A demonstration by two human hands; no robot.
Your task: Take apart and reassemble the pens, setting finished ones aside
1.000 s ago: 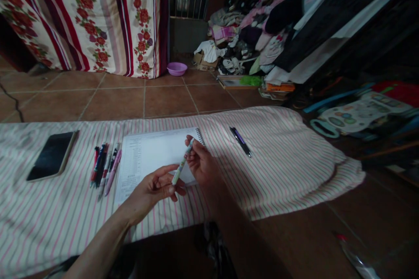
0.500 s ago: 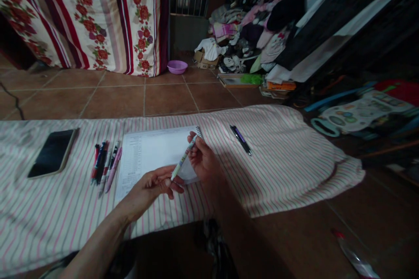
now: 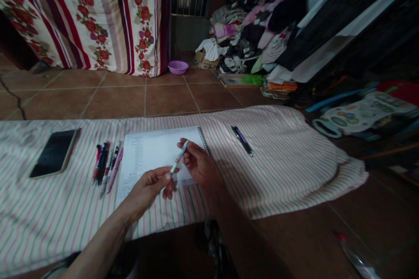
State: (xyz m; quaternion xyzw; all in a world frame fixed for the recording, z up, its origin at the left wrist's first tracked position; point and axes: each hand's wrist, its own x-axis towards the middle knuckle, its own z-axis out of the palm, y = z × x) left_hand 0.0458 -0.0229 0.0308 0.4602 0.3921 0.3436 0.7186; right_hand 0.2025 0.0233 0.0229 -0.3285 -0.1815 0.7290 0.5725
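A light pen with a coloured pattern (image 3: 178, 160) is held slantwise over the notebook by both hands. My left hand (image 3: 153, 187) pinches its lower end between thumb and fingers. The fingers of my right hand (image 3: 200, 166) close on its upper end, with the pale tip showing above them. Beneath lies the spiral notebook (image 3: 157, 144), its page mostly white with printed lines along the left side. To the right of the notebook rest dark pens, one with a purple barrel (image 3: 242, 140). Several pens (image 3: 106, 168) lie side by side left of the notebook.
A smartphone (image 3: 54, 154) lies at the left on the striped cloth (image 3: 288, 161). Beyond are the tiled floor (image 3: 122, 96), a purple basin (image 3: 178, 67), a floral curtain (image 3: 111, 17) and a heap of clothes (image 3: 258, 22). A clear plastic bottle (image 3: 355, 257) is at lower right.
My right hand has shifted left and slightly down along with the pen's upper end. My left hand's fingers have curled in more. The view has moved slightly.
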